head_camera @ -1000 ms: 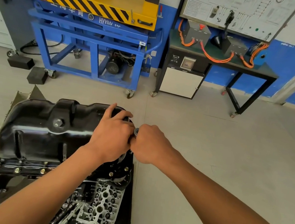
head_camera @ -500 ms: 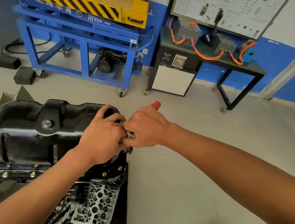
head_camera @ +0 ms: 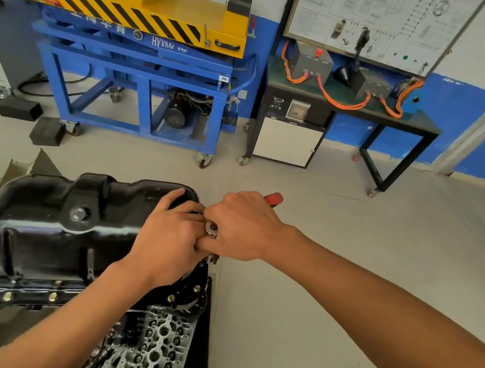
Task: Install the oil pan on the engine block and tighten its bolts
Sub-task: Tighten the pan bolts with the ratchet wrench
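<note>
Grey floor behind; right grip curls round the ratchet, left grip rests loose-fingered on the pan.

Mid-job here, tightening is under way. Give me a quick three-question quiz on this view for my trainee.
1. True or false: the right hand grips a ratchet that has a red handle end.
2. Where is the left hand? A) resting on the oil pan, at its far right corner; B) wrapped round the ratchet's handle; C) hanging free, touching nothing.
3. Fill in: the bolts in view sit along the oil pan's ____ edge (near or far from the camera).

Key: 1 true; 2 A; 3 near.
</note>
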Action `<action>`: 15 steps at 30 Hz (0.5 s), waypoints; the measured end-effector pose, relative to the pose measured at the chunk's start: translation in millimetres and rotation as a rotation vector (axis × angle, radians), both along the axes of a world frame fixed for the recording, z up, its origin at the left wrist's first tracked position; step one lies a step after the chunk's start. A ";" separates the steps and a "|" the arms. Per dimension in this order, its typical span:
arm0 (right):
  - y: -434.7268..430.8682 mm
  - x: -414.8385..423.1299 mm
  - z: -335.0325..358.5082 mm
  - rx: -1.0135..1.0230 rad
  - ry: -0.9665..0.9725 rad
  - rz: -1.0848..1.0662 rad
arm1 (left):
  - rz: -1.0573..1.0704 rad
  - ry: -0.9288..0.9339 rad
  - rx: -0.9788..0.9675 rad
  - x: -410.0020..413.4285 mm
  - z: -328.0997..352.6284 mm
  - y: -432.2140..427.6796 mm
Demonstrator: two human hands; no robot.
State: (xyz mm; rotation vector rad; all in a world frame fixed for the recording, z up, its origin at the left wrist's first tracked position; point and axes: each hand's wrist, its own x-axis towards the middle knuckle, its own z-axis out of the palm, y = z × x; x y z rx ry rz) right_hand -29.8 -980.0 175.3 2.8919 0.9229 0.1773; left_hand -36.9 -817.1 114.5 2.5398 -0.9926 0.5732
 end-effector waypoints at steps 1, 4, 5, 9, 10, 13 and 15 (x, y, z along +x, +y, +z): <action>0.7 4.2 7.8 0.004 -0.031 0.030 | -0.006 0.037 -0.061 2.0 3.1 0.3; 2.1 20.2 30.9 0.027 -0.058 0.052 | 0.014 0.148 -0.171 14.8 18.6 2.1; 1.5 25.9 35.1 0.027 -0.021 0.044 | 0.040 0.173 -0.158 20.2 23.5 2.3; -0.1 45.3 35.3 0.007 0.178 0.019 | 0.171 0.213 -0.032 35.9 31.5 0.9; 0.2 47.7 33.0 0.014 0.222 0.010 | 0.202 0.222 0.005 38.0 30.3 -0.5; 0.6 54.2 25.5 0.042 0.269 -0.010 | 0.297 0.251 0.041 42.4 27.9 -4.6; -0.4 58.1 22.1 0.042 0.247 -0.013 | 0.366 0.251 0.059 43.4 29.2 -9.2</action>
